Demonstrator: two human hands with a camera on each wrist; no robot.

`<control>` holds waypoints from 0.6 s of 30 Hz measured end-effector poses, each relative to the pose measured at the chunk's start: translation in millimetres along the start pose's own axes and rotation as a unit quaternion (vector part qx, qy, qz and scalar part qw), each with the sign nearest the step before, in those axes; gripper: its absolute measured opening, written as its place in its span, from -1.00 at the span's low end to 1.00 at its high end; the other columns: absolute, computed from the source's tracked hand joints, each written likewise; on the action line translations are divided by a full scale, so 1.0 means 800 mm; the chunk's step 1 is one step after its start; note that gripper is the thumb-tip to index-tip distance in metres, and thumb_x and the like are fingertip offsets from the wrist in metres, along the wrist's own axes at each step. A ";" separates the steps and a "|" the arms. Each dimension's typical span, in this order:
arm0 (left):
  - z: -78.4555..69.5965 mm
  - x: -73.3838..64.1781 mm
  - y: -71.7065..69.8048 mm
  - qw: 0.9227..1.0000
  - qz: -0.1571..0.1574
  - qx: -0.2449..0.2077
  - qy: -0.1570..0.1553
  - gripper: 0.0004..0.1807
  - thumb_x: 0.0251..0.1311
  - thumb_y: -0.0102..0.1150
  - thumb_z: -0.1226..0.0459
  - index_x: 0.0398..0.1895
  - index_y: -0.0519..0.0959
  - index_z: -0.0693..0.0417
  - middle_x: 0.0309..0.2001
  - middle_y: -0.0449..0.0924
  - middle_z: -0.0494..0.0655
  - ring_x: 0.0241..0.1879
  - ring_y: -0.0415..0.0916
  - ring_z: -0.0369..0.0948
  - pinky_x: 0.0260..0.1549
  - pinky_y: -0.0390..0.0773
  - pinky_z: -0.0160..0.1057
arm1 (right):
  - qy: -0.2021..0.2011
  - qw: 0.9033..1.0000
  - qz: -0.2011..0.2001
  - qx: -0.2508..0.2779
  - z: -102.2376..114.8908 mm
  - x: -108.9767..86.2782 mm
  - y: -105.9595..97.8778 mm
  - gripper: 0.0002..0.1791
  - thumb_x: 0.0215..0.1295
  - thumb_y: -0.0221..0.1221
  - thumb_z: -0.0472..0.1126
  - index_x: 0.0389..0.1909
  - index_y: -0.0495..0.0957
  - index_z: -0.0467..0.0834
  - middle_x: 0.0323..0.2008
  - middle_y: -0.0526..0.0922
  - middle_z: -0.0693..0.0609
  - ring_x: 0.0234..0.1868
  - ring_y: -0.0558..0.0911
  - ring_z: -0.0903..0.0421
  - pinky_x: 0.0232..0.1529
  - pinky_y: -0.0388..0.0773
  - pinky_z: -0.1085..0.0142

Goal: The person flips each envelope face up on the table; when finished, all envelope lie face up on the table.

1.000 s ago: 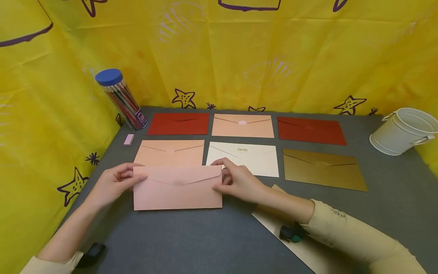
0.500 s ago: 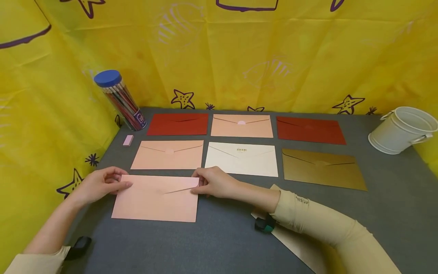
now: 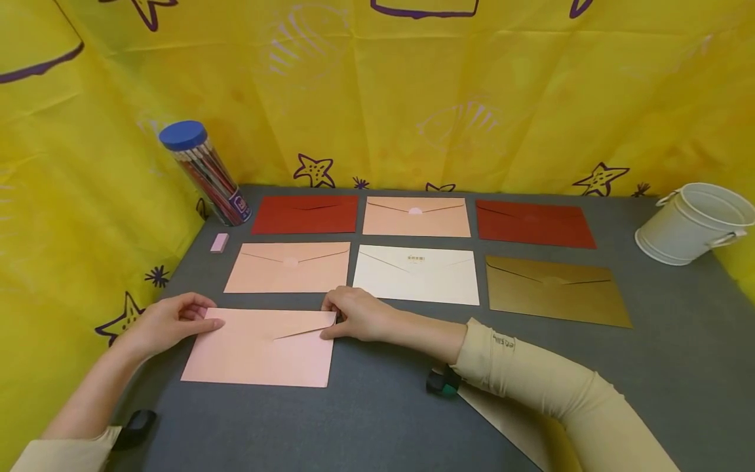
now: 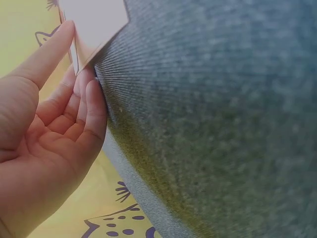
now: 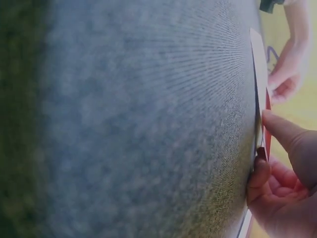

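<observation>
A pale pink envelope (image 3: 259,351) is held by both hands low over the near left of the dark table, its flap side up. My left hand (image 3: 168,324) pinches its upper left corner, thumb on top and fingers beneath, as the left wrist view shows with the envelope's corner (image 4: 96,25). My right hand (image 3: 366,314) pinches the upper right corner; in the right wrist view the envelope (image 5: 259,74) is seen edge-on between thumb and fingers. Just behind it lie a peach envelope (image 3: 289,269) and a white envelope (image 3: 419,278).
Farther back are two red envelopes (image 3: 303,215) and another peach envelope (image 3: 415,226). A gold envelope (image 3: 557,295) lies to the right. More envelope paper (image 3: 501,419) shows under the right forearm. A pencil tub (image 3: 206,174), an eraser (image 3: 219,243) and a white bucket (image 3: 696,223) stand around the edges.
Both hands have brought the pink envelope left, toward the near edge and down, uncovering the peach and white envelopes behind it. Most of this movement came in the first half second.
</observation>
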State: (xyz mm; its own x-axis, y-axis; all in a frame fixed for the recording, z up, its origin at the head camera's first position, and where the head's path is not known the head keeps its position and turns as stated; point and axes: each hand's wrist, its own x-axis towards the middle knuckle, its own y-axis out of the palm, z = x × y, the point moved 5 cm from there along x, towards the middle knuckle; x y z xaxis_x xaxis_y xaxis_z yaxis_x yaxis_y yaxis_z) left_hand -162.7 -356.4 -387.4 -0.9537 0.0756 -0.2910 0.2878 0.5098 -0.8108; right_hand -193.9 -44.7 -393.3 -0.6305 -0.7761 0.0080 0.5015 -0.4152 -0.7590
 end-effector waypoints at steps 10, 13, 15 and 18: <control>0.001 0.002 0.003 1.000 0.005 0.001 0.000 -0.39 0.16 0.32 -0.06 0.00 0.49 0.30 -0.36 0.44 -0.05 -0.29 0.35 -0.12 -0.48 0.34 -0.32 | 0.013 1.000 0.006 0.002 -0.003 0.003 0.003 -0.64 0.17 0.39 -0.06 -0.14 0.54 -0.17 -0.37 0.46 0.07 -0.34 0.41 0.20 -0.33 0.35 0.45; 0.002 0.002 0.003 1.000 0.006 -0.003 -0.001 -0.37 0.15 0.32 -0.07 0.00 0.48 0.30 -0.36 0.43 -0.05 -0.29 0.35 -0.11 -0.48 0.34 -0.32 | 0.015 1.000 0.004 0.001 -0.001 0.003 0.003 -0.65 0.17 0.39 -0.07 -0.14 0.54 -0.16 -0.36 0.46 0.06 -0.34 0.41 0.20 -0.33 0.35 0.45; 0.002 0.002 0.003 1.000 0.004 -0.008 -0.001 -0.37 0.14 0.33 -0.07 0.01 0.47 0.30 -0.35 0.43 -0.04 -0.29 0.35 -0.11 -0.48 0.35 -0.33 | 0.018 1.000 0.003 -0.001 0.000 0.002 0.002 -0.65 0.17 0.39 -0.07 -0.15 0.53 -0.16 -0.35 0.46 0.06 -0.33 0.41 0.20 -0.33 0.35 0.45; 0.001 0.003 0.003 1.000 0.000 -0.013 0.007 -0.38 0.12 0.35 -0.04 -0.01 0.47 0.30 -0.34 0.43 -0.03 -0.28 0.35 -0.10 -0.48 0.37 -0.34 | 0.026 1.000 0.000 -0.008 0.001 0.000 0.002 -0.64 0.17 0.38 -0.06 -0.16 0.51 -0.15 -0.33 0.45 0.06 -0.33 0.41 0.18 -0.32 0.36 0.44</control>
State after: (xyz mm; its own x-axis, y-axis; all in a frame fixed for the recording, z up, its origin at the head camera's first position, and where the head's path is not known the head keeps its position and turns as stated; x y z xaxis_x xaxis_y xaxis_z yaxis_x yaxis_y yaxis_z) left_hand -164.4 -356.0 -390.3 -0.9548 0.0886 -0.2837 0.2862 0.5314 -0.7973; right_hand -192.7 -46.0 -393.5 -0.6610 -0.7499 -0.0258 0.4924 -0.4075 -0.7691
